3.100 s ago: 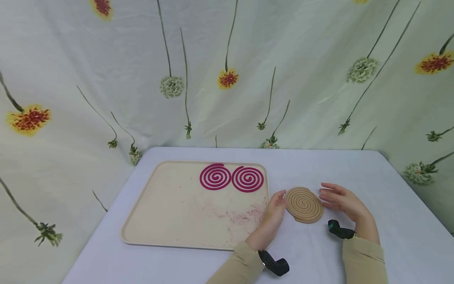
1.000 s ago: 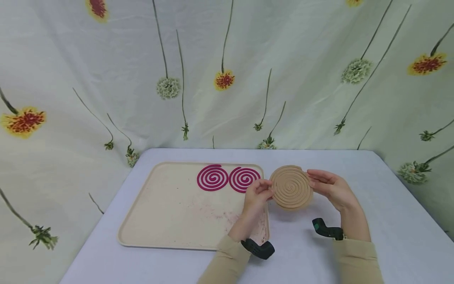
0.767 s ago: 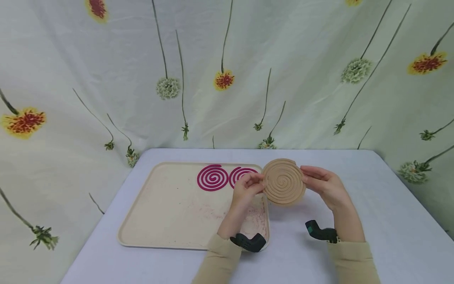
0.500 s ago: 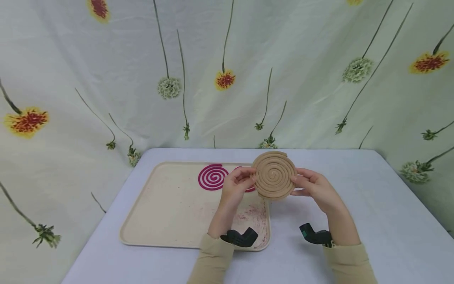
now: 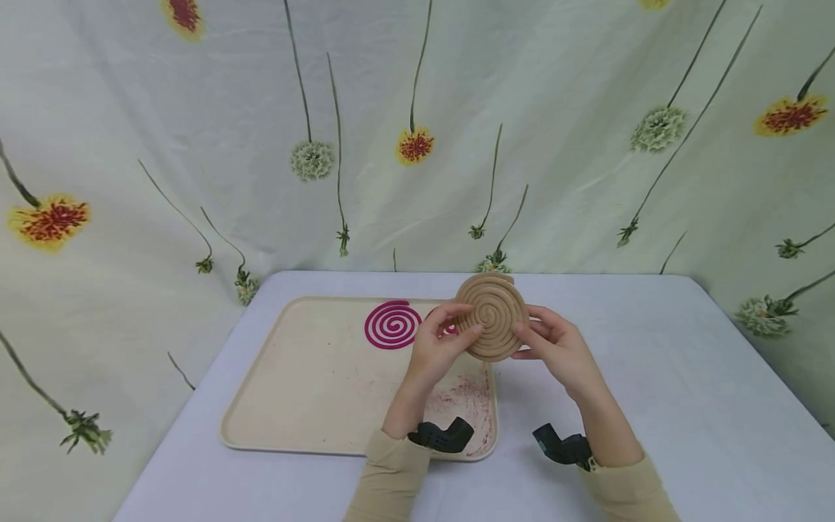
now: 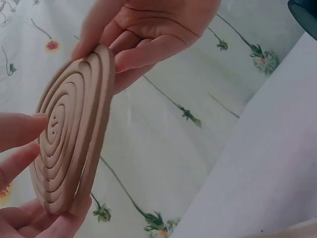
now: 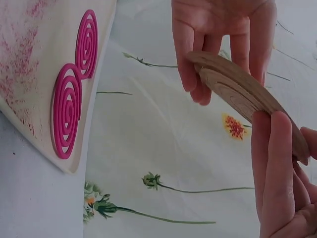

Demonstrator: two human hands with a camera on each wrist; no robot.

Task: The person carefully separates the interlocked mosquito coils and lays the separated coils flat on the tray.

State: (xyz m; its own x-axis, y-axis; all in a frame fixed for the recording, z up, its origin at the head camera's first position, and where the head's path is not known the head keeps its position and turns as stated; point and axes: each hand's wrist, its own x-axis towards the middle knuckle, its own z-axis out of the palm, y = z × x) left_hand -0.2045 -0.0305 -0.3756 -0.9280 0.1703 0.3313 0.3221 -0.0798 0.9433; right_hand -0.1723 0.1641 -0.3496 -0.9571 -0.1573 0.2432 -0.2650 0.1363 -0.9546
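Both hands, the left hand [image 5: 437,346] and right hand [image 5: 553,348], pinched the round tan spiral coil [image 5: 491,316] above the flat cream tray [image 5: 306,391], best held softly by its edges so it would not snap.

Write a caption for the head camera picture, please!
Both hands hold a tan spiral coil above a tray.

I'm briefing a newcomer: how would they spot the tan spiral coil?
Start at the beige tray on the white table. Above its right edge, both hands hold up the tan spiral coil. Unlike the flat pink coils on the tray, it is tan, thicker and lifted.
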